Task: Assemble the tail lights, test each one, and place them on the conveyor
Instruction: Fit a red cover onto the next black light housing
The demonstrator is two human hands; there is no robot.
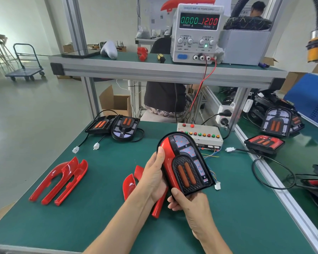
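Both hands (155, 177) gripping tail light (186, 163), prob. w/ red trim

Two hands, left (154, 178) and right (189, 200), are holding one tail light (186, 162); two unfinished tail light units (116, 125) are lying at the green bench's far left; three red trim covers (60, 180) are sitting nested at left; one test box (200, 134) and one DC power supply (196, 33) are standing behind.

Tail light (186, 162) in both hands' grip above green table (99, 208)
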